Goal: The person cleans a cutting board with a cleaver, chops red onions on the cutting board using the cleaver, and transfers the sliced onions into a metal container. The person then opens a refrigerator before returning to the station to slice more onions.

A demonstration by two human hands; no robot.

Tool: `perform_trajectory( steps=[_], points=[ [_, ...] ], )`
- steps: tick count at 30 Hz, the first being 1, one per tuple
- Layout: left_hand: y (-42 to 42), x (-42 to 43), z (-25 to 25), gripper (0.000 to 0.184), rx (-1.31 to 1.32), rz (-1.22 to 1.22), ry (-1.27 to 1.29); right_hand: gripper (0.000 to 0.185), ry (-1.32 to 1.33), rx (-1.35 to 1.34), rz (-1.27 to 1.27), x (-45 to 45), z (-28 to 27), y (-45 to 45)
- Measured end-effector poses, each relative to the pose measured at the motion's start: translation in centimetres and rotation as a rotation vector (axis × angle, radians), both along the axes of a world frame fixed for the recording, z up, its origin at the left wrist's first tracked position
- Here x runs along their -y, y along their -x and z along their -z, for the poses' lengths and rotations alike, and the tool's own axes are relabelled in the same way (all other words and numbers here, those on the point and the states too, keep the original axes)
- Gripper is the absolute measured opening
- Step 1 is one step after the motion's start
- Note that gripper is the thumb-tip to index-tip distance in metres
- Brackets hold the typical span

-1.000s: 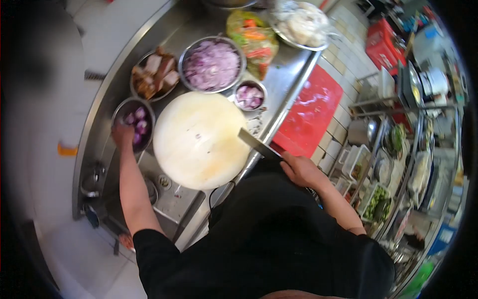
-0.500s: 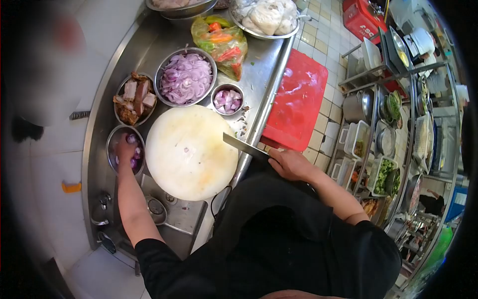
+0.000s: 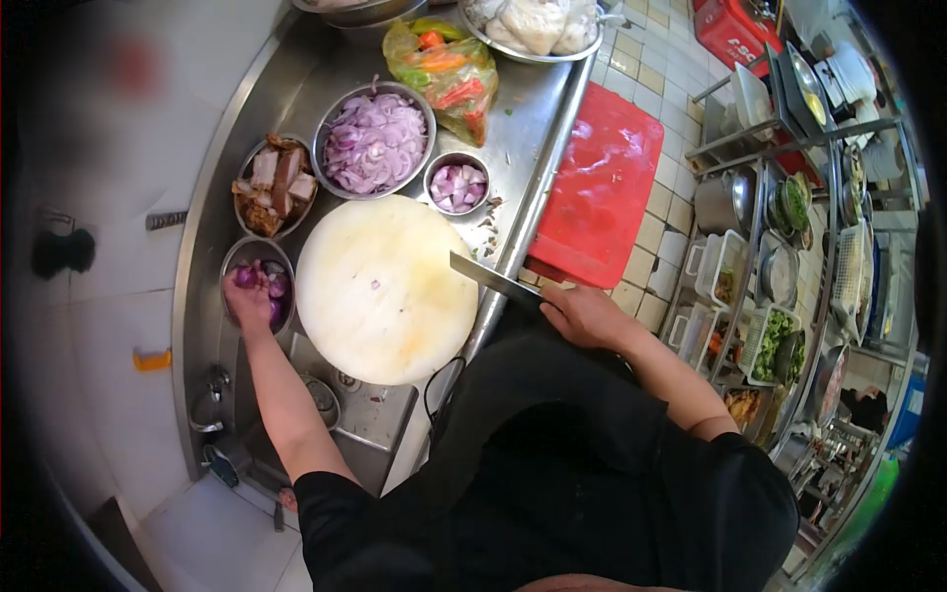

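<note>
The left hand (image 3: 252,298) reaches into a steel bowl (image 3: 228,266) of whole peeled purple onions (image 3: 277,286), fingers curled round an onion, their exact grip partly hidden. The right hand (image 3: 584,316) has its fingers closed around the handle of a knife (image 3: 485,275), whose broad blade points away from the body and leftward, its long axis slanting over the near right rim of the round chopping block (image 3: 385,296); I cannot tell if they touch. Beyond the block, a large bowl (image 3: 428,158) holds sliced onion (image 3: 373,143), a small one (image 3: 457,211) onion chunks (image 3: 459,185), another (image 3: 240,209) browned meat pieces (image 3: 281,181). A clear bag (image 3: 446,79) contains orange, red and green vegetables. White letters on the red crate (image 3: 732,35) are too small to read surely
</note>
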State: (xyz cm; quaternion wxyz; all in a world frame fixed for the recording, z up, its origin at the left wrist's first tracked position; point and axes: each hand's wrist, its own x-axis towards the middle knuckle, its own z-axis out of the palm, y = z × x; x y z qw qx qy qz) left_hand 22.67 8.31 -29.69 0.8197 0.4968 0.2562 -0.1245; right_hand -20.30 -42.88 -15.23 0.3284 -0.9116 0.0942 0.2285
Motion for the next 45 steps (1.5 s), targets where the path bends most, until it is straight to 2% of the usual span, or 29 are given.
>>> perform_trajectory(
  steps=[11, 16, 21, 26, 28, 31, 33, 35, 37, 39, 40, 41, 42, 44, 45],
  points=[
    [3.2, 0.7, -1.1, 0.041, 0.003, -0.108, 0.055, 0.024, -0.003, 0.039, -0.051, 0.0, 0.2, -0.4],
    [2.8, 0.4, -0.1, 0.042, -0.034, -0.055, 0.062, 0.024, -0.014, 0.075, -0.039, -0.1, 1.2, 0.6],
    [2.4, -0.7, 1.2, 0.033, 0.027, -0.01, 0.097, 0.02, 0.008, 0.112, -0.019, -0.6, 0.0, 0.4],
    [3.0, -0.6, 0.4, 0.028, 0.045, -0.007, 0.11, 0.019, -0.007, 0.096, -0.021, -0.8, -0.4, 0.3],
    [3.1, 0.0, 0.2, 0.029, 0.011, -0.096, 0.019, 0.02, -0.002, 0.114, -0.028, -0.7, -0.1, 0.2],
    [3.8, -0.6, 0.1, 0.041, 0.092, -0.058, -0.087, 0.023, 0.01, 0.131, -0.04, -1.2, -0.1, -0.6],
    [4.5, -1.1, 0.0, 0.047, 0.151, -0.019, -0.135, 0.032, 0.014, 0.215, -0.047, -2.3, -1.0, -2.3],
    [5.8, -1.7, -0.7, 0.057, 0.17, -0.064, -0.144, 0.04, 0.026, 0.303, -0.086, -3.2, 0.7, -4.0],
    [8.2, -1.2, -1.9, 0.058, 0.232, -0.093, -0.174, 0.039, 0.0, 0.378, -0.162, -4.3, 2.9, -6.5],
    [11.7, -0.3, -3.5, 0.057, 0.269, -0.096, -0.199, 0.04, 0.077, 0.302, -0.272, -5.7, 5.7, -9.3],
    [13.9, 1.0, -5.4, 0.052, 0.257, -0.137, -0.241, 0.04, 0.068, 0.385, -0.287, -6.3, 7.8, -10.0],
    [16.1, 2.5, -7.1, 0.048, 0.244, -0.184, -0.286, 0.039, 0.044, 0.418, -0.282, -6.4, 7.7, -10.4],
    [17.8, 2.8, -6.4, 0.048, 0.254, -0.182, -0.285, 0.037, 0.014, 0.451, -0.285, -6.5, 7.6, -10.6],
    [21.0, 2.5, -3.3, 0.034, 0.286, -0.113, -0.615, 0.036, 0.045, 0.544, -0.11, -5.0, 9.0, -12.3],
    [22.4, 3.7, -2.4, 0.029, 0.345, 0.024, -0.752, 0.036, -0.053, 0.806, 0.165, -3.8, 11.1, -12.8]
  ],
)
